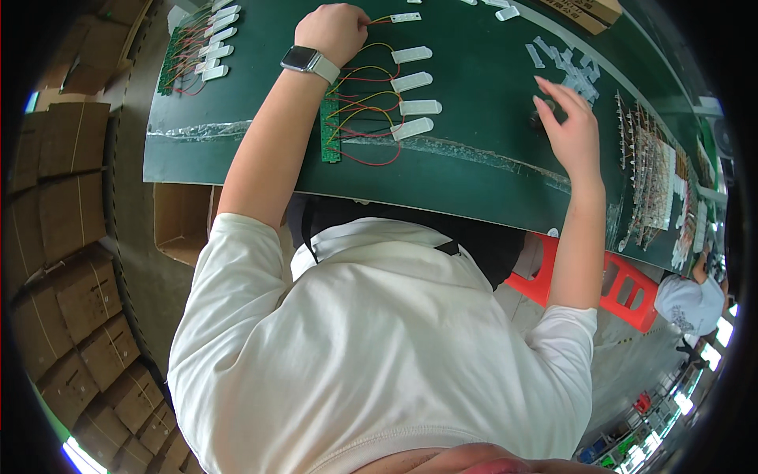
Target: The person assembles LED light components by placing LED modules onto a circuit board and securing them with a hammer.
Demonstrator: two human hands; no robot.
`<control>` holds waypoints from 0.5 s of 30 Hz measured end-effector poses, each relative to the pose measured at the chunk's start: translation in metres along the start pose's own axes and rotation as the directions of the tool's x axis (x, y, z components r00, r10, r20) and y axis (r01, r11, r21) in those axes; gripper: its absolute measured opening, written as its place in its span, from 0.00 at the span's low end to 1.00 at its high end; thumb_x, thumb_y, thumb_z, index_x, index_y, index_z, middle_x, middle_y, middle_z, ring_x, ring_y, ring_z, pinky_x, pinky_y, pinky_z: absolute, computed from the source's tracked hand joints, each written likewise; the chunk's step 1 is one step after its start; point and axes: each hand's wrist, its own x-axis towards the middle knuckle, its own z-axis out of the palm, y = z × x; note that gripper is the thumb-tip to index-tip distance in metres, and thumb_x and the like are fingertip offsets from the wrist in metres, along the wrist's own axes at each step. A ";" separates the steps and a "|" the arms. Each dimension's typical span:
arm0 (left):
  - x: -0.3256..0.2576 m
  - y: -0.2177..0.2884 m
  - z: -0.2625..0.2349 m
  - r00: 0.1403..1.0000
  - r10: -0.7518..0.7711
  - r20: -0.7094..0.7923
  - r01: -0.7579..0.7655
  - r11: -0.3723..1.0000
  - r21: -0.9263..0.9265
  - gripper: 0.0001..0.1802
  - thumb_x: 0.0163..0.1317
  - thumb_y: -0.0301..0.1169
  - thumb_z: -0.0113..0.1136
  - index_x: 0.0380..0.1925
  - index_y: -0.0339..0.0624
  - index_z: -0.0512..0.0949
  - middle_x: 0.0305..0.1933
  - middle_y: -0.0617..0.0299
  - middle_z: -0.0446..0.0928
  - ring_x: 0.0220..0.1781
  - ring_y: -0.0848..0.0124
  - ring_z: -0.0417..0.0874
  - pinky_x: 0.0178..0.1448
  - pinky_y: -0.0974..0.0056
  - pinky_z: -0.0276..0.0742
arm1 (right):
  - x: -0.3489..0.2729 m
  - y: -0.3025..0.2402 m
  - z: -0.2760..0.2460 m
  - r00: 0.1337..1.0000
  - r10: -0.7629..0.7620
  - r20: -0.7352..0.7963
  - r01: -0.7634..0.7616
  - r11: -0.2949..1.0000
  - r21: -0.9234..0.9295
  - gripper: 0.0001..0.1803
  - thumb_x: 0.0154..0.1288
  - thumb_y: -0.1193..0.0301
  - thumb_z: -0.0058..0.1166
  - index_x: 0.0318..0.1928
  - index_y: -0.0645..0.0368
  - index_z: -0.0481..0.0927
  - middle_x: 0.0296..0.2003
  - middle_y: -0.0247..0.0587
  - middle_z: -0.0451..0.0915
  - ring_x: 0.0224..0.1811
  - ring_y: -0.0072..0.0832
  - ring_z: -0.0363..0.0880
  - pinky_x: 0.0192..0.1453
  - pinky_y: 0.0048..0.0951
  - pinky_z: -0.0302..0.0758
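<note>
At the far edge of the view, my left hand [332, 33] is closed, its fingertips pinching red and yellow wires [379, 20] that lead to a small white strip [406, 17]. Below my left wrist lies a long green circuit board [330, 130], partly covered by the forearm. Its wires run to several white oval-ended cases [413, 81] in a column. My right hand [572, 130] is open, thumb and fingers apart, just short of a loose heap of translucent plastic pieces [580, 77]. A dark round object [536, 120] is partly hidden beside its thumb.
A second wired board [168, 63] with white cases [221, 35] lies at the table's left. Rows of wired parts [651, 170] line the right. A cardboard box [584, 11] sits at the back. Stacked cartons [71, 150], a red stool [632, 292] and another person [691, 304] are around.
</note>
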 end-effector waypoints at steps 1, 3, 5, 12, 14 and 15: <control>0.004 0.002 0.003 1.000 0.011 -0.002 -0.011 1.000 -0.015 0.11 0.63 0.40 0.64 0.42 0.58 0.91 0.35 0.61 0.89 0.40 0.56 0.89 0.47 0.53 0.86 | 0.017 0.007 0.008 0.997 0.071 0.030 -0.072 0.996 0.044 0.17 0.70 0.65 0.63 0.58 0.45 0.87 0.47 0.34 0.87 0.48 0.35 0.83 0.55 0.34 0.79; 0.003 0.007 0.003 0.999 -0.025 0.033 0.027 0.999 -0.044 0.11 0.63 0.40 0.64 0.41 0.58 0.92 0.36 0.61 0.89 0.40 0.56 0.89 0.47 0.54 0.86 | 0.051 0.021 0.030 0.983 0.171 0.066 -0.174 0.984 0.045 0.19 0.70 0.60 0.62 0.60 0.43 0.86 0.48 0.33 0.87 0.48 0.35 0.84 0.54 0.36 0.80; 0.001 0.009 0.005 1.000 0.016 -0.021 -0.016 0.999 -0.042 0.10 0.63 0.40 0.65 0.40 0.58 0.92 0.36 0.61 0.89 0.39 0.57 0.89 0.46 0.55 0.86 | 0.087 0.038 0.054 0.960 0.256 0.110 -0.240 0.960 -0.141 0.25 0.69 0.51 0.61 0.65 0.37 0.82 0.55 0.35 0.85 0.55 0.36 0.84 0.59 0.39 0.80; -0.012 0.020 -0.019 0.977 0.118 -0.177 -0.146 0.977 -0.156 0.08 0.61 0.34 0.64 0.30 0.46 0.89 0.35 0.57 0.86 0.42 0.56 0.87 0.47 0.54 0.84 | 0.148 0.087 0.118 0.933 0.359 -0.003 -0.329 0.850 -0.411 0.37 0.68 0.31 0.49 0.68 0.37 0.77 0.66 0.50 0.76 0.69 0.54 0.73 0.70 0.51 0.73; -0.012 0.020 -0.020 0.980 0.125 -0.154 -0.151 0.973 -0.174 0.08 0.61 0.34 0.64 0.31 0.46 0.89 0.35 0.57 0.86 0.42 0.56 0.87 0.47 0.54 0.84 | 0.151 0.102 0.116 0.935 0.354 -0.022 -0.328 0.838 -0.435 0.37 0.66 0.31 0.52 0.63 0.41 0.80 0.62 0.52 0.78 0.67 0.54 0.75 0.69 0.50 0.74; -0.013 0.020 -0.020 0.981 0.138 -0.134 -0.163 0.966 -0.199 0.08 0.61 0.34 0.63 0.31 0.46 0.89 0.36 0.57 0.86 0.42 0.56 0.87 0.47 0.54 0.84 | 0.152 0.113 0.113 0.941 0.340 -0.013 -0.309 0.839 -0.448 0.34 0.66 0.36 0.56 0.63 0.43 0.80 0.58 0.52 0.81 0.63 0.51 0.79 0.66 0.48 0.76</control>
